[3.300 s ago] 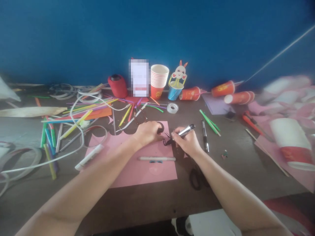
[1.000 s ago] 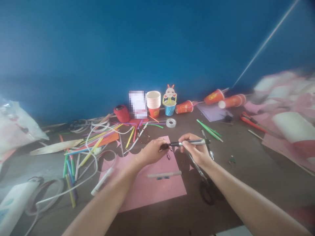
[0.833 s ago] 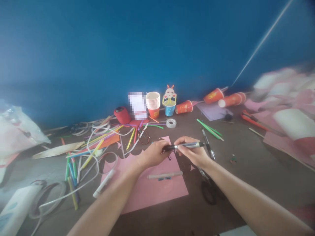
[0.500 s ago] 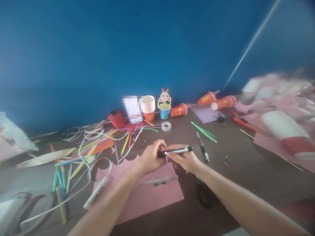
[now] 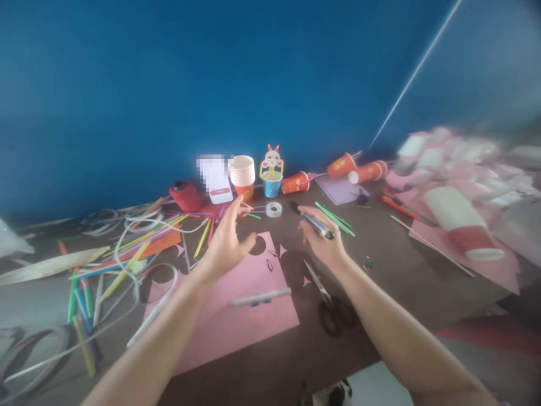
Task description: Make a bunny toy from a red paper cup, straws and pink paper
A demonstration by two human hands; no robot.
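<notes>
My left hand (image 5: 226,242) is raised over the top of a pink paper sheet (image 5: 253,318), fingers and thumb apart and holding nothing. My right hand (image 5: 327,248) is closed round a silver-and-black marker pen (image 5: 316,225), to the right of the sheet. A round hole is cut near the sheet's upper edge, and small dark marks show beside it. Across the sheet lies a white pen (image 5: 262,297). Black-handled scissors (image 5: 325,299) rest beside the sheet, left of my right forearm.
Behind my hands stand a tape roll (image 5: 274,210), a blue cup with a rabbit figure (image 5: 272,184) and stacked paper cups (image 5: 243,175). Straws and a white cable (image 5: 137,307) crowd the left. To the right lie green straws (image 5: 333,219), a red cutter (image 5: 401,207) and a large cup (image 5: 462,223).
My hands have come apart: the left moved left and opened, while the right moved up with the marker pen. The hole in the pink paper and the scissors now show. The view has shifted slightly.
</notes>
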